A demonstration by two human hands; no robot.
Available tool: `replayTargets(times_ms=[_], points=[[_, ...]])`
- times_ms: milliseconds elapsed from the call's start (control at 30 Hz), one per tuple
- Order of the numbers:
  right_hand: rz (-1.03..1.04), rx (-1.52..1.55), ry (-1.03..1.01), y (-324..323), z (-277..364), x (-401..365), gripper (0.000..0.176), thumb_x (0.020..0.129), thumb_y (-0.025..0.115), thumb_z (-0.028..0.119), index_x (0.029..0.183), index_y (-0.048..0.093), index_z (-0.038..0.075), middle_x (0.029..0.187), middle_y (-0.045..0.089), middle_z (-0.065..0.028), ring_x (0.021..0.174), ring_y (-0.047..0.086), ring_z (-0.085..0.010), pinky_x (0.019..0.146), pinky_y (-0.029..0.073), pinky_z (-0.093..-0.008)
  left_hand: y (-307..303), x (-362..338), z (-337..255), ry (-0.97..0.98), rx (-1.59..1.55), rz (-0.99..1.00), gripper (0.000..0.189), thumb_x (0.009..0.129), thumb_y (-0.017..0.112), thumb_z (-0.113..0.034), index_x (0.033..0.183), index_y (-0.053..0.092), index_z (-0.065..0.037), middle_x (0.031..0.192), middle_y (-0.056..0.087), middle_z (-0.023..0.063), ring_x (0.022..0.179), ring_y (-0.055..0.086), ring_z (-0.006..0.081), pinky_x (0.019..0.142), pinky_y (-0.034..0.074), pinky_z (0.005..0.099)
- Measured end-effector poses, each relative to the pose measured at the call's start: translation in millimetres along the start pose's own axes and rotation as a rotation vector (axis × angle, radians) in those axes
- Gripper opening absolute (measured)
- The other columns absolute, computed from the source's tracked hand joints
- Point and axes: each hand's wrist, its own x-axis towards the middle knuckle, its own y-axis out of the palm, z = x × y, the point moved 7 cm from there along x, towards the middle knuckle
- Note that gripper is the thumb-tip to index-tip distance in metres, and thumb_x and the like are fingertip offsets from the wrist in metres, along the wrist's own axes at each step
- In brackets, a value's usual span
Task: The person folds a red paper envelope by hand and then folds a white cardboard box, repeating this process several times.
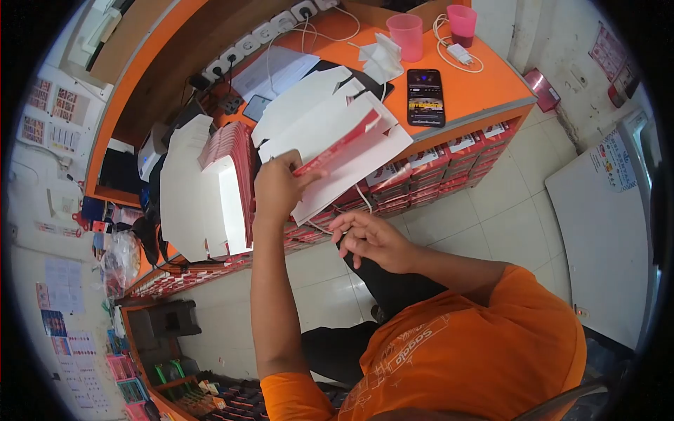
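Note:
A white cardboard box blank (pixel 354 158) with a red printed outer side lies on the orange desk, one long flap folded up. My left hand (pixel 281 186) grips the near end of that raised flap, thumb toward the white inside. My right hand (pixel 375 241) hovers over my knee, just in front of the blank's near edge; its fingers are loosely bent and apart, with nothing in them. More flat white blank (pixel 302 105) lies behind the flap. Left of my left hand stands a stack of nested, part-folded red and white blanks (pixel 232 182).
On the orange desk (pixel 484 88) are a phone (pixel 425 98), two pink cups (pixel 405 38), a white charger with cable (pixel 460 54) and a second phone (pixel 257 107). Power sockets (pixel 246 47) line the back. Red boxes (pixel 449 165) fill the shelf below. A white cabinet-like unit (pixel 604 210) stands right.

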Motion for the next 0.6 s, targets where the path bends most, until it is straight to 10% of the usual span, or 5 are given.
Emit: replayTargets(times_ms=[100,267,400,600], points=[[0.021,0.02,-0.001,8.8,0.6,-0.7,0.039,0.105,0.056,0.016,0.139,0.044,0.004,0.119,0.053,-0.009,0.099,0.061,-0.0155,0.071,0.056,-0.0279,16.9,-1.3,12.6,0.013,-0.398,0.076,0.041,0.093,0.072,-0.041,0.087,0.074,0.0,0.064,0.058,0.0155,0.058,0.052,0.0289,0.061,0.044,0.0385],[0.022,0.053,-0.026,11.2,3.8,2.4,0.045,0.105,0.057,0.017,0.145,0.04,0.006,0.13,0.051,-0.0107,0.114,0.058,-0.0193,0.086,0.057,-0.0341,5.4,-13.8,2.0,0.128,-0.071,0.024,0.025,0.095,0.07,-0.027,0.101,0.077,-0.005,0.089,0.067,0.0153,0.08,0.066,0.0294,0.072,0.05,0.0368],[-0.155,0.148,-0.289,21.5,40.8,2.9,0.053,0.102,0.063,0.014,0.147,0.038,0.006,0.137,0.049,-0.0112,0.123,0.055,-0.0216,0.103,0.05,-0.0383,-52.3,-74.2,-51.9,0.292,0.097,-0.522,0.044,0.083,0.068,0.002,0.123,0.074,-0.015,0.112,0.072,0.0078,0.1,0.068,0.0306,0.085,0.054,0.0437],[-0.489,0.382,-0.255,-4.6,26.3,-4.0,0.033,0.103,0.063,0.013,0.133,0.056,0.001,0.119,0.063,-0.0049,0.113,0.06,-0.0156,0.1,0.048,-0.0314,-40.9,-161.4,-94.3,0.485,0.019,-0.259,0.04,0.089,0.07,-0.022,0.129,0.069,-0.013,0.136,0.063,0.0138,0.127,0.058,0.0336,0.104,0.045,0.0451]])
